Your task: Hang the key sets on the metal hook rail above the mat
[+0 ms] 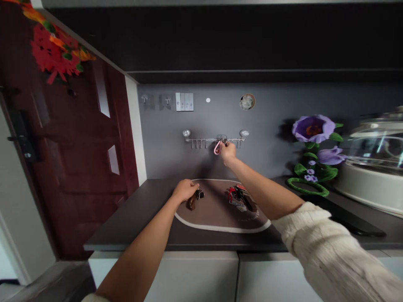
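Note:
My right hand [228, 152] is raised to the metal hook rack [201, 139] on the grey wall. Its fingers are closed on a keychain with a pink loop [217, 147]; whether its ring is over a hook I cannot tell. Low over the left part of the brown mat [214, 214], my left hand [186, 190] is closed on a bunch of keys [199, 193] with a brown fob [191, 203]. A pile of keys [236, 196] with red and dark brown pieces lies on the mat's right side, below my right forearm.
Purple artificial flowers [313, 129] and a white appliance with a clear top [371, 180] stand at the right. A flat black object [355, 222] lies before them. Overhead is a dark shelf [220, 42]. Wall switches [184, 102] are above the rack. A dark red door [78, 159] is left.

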`<action>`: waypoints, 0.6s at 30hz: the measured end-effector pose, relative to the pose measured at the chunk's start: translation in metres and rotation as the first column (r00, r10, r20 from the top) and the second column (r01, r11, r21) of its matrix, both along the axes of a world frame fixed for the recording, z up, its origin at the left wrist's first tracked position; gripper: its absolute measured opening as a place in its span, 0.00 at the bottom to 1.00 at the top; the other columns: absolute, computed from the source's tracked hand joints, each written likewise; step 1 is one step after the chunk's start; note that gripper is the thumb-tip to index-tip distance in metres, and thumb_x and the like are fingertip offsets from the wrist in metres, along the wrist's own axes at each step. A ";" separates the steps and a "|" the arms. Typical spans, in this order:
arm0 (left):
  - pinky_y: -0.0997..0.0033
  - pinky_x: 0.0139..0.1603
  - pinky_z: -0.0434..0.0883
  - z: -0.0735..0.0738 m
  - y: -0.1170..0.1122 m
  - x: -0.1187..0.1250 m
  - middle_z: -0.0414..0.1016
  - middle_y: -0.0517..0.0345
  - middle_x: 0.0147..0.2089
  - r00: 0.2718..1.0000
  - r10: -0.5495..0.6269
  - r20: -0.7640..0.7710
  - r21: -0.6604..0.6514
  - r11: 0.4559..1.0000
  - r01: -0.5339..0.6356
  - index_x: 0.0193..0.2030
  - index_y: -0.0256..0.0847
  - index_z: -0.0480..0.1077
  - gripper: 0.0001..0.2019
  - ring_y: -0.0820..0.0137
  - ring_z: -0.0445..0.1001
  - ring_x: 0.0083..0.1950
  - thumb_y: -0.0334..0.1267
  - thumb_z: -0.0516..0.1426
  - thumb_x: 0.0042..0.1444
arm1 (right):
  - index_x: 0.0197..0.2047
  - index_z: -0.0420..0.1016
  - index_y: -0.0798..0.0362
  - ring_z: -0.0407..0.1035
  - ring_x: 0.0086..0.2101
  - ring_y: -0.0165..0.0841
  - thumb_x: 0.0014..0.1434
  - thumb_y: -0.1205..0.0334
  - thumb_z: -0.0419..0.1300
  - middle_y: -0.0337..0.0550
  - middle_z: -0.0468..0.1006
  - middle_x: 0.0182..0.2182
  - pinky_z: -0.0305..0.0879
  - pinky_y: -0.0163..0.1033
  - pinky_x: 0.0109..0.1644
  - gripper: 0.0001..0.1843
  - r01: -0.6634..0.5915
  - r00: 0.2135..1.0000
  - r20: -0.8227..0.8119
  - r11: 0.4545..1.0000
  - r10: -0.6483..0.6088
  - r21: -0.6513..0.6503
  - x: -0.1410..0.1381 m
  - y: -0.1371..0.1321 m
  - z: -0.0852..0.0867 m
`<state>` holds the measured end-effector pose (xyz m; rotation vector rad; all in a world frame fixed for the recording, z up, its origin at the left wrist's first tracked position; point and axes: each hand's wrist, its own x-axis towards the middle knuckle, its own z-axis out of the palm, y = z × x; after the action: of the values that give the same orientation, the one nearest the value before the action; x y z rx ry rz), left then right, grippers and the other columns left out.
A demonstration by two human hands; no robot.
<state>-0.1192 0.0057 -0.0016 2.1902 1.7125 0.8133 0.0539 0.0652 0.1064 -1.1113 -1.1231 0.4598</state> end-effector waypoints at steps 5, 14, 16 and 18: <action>0.72 0.30 0.60 0.004 -0.005 -0.005 0.74 0.44 0.30 0.995 0.085 -0.057 -0.008 0.996 -0.085 0.24 0.37 0.72 0.29 0.62 0.72 0.34 0.59 0.41 0.49 | 0.16 0.64 0.56 0.60 0.17 0.25 0.46 0.63 0.56 0.37 0.64 0.11 0.54 0.30 0.21 0.10 -0.019 0.939 0.332 0.975 0.094 -0.223 0.001 -0.027 -0.022; 0.72 0.34 0.61 0.007 -0.005 -0.011 0.73 0.45 0.30 0.979 0.165 0.116 0.067 0.983 -0.174 0.25 0.38 0.70 0.24 0.63 0.71 0.37 0.58 0.46 0.48 | 0.08 0.61 0.54 0.63 0.20 0.30 0.34 0.64 0.65 0.37 0.59 0.08 0.54 0.33 0.24 0.15 0.048 0.546 0.779 0.917 0.308 -0.396 0.007 -0.073 -0.077; 0.74 0.32 0.60 0.010 -0.005 -0.011 0.71 0.52 0.26 0.959 0.049 0.280 0.112 0.990 -0.083 0.25 0.38 0.68 0.19 0.68 0.69 0.32 0.54 0.51 0.46 | 0.09 0.62 0.54 0.63 0.21 0.29 0.31 0.63 0.67 0.36 0.58 0.08 0.54 0.32 0.25 0.15 -0.001 0.508 0.787 0.913 0.351 -0.407 0.011 -0.079 -0.063; 0.76 0.28 0.58 0.013 -0.007 -0.010 0.66 0.59 0.23 0.866 -0.143 0.479 0.120 0.988 0.096 0.25 0.38 0.65 0.16 0.74 0.65 0.26 0.52 0.54 0.44 | 0.13 0.66 0.55 0.61 0.20 0.26 0.31 0.61 0.67 0.35 0.62 0.10 0.54 0.30 0.25 0.13 -0.186 0.424 0.707 0.818 0.566 -0.544 0.016 -0.085 -0.046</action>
<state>-0.1292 -0.0010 0.0112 1.8969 1.2977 1.2994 0.0695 -0.0201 0.0609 -1.4882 -2.3106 0.5156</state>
